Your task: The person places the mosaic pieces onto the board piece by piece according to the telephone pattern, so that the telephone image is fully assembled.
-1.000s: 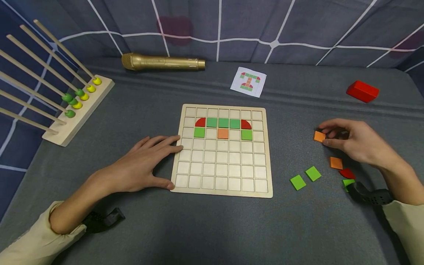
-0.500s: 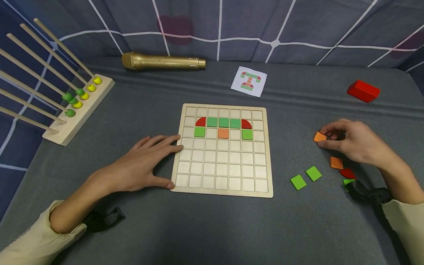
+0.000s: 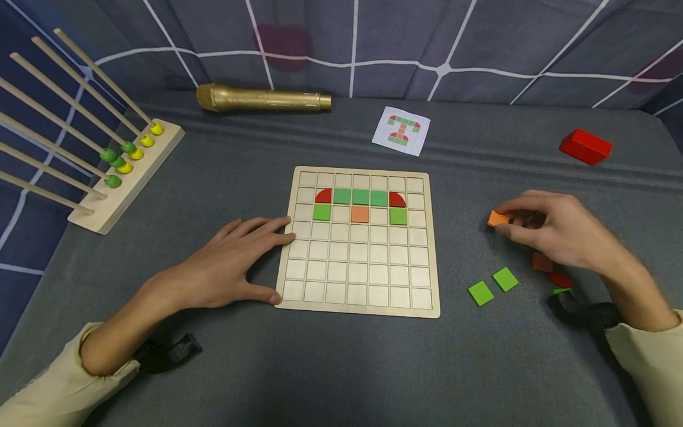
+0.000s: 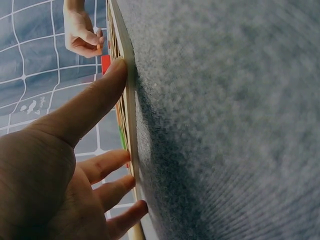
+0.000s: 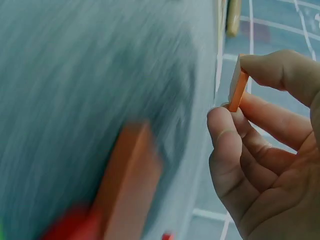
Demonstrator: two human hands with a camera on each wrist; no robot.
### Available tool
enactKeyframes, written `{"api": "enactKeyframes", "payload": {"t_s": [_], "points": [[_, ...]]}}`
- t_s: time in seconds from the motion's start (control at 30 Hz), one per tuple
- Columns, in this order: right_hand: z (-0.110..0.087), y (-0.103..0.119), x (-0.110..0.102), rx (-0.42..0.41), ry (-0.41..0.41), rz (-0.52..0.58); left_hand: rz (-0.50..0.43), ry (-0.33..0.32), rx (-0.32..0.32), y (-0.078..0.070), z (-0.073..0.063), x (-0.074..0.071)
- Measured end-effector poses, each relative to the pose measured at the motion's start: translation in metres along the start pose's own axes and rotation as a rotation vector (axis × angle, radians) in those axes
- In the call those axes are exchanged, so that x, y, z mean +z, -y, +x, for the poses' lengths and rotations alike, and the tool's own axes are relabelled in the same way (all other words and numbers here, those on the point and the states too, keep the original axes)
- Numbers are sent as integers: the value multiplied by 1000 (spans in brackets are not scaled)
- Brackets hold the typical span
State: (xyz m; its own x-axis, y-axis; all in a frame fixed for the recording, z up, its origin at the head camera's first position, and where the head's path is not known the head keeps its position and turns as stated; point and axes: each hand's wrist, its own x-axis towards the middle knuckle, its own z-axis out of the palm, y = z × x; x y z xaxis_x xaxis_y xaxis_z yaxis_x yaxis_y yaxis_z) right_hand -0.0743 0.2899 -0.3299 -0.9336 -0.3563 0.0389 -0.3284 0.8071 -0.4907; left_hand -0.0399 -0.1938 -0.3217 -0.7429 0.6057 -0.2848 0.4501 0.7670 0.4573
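Note:
My right hand (image 3: 560, 228) pinches a square orange tile (image 3: 497, 219) between thumb and fingers, right of the wooden grid board (image 3: 357, 312). In the right wrist view the tile (image 5: 239, 85) is seen edge-on, raised off the cloth. My left hand (image 3: 229, 270) rests at the board's left edge, fingers spread, thumb on the near corner. On the board, a green row (image 3: 360, 197) lies between two red quarter-round tiles (image 3: 323, 196). Below it are an orange tile (image 3: 360, 214) and two light green tiles (image 3: 398, 216).
Loose by my right hand lie another orange tile (image 3: 542, 262), a red piece (image 3: 560, 280) and several light green tiles (image 3: 481, 293). Behind the board are a printed pattern card (image 3: 401, 131), gold microphone (image 3: 264, 99) and red block (image 3: 585, 147). A bead-and-peg rack (image 3: 128, 178) stands left.
My right hand has moved left toward the board with the orange tile pinched and lifted. Its shadow now covers the other orange tile. My left hand has stayed put.

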Motion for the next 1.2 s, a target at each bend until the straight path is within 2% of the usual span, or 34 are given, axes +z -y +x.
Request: {"api": "enactKeyframes", "payload": {"t_s": [0.23, 0.53, 0.73, 1.0, 1.2], "points": [[15, 44, 6, -139, -16, 129, -7, 3, -5, -1, 0, -1], [40, 90, 22, -240, 46, 202, -2, 9, 7, -1, 1, -1], [59, 114, 40, -232, 122, 253, -6, 7, 10, -1, 2, -1], [75, 141, 63, -195, 229, 180, -7, -2, 6, 0, 0, -1], [83, 149, 72, -226, 245, 128, -7, -5, 4, 0, 0, -1]]}}
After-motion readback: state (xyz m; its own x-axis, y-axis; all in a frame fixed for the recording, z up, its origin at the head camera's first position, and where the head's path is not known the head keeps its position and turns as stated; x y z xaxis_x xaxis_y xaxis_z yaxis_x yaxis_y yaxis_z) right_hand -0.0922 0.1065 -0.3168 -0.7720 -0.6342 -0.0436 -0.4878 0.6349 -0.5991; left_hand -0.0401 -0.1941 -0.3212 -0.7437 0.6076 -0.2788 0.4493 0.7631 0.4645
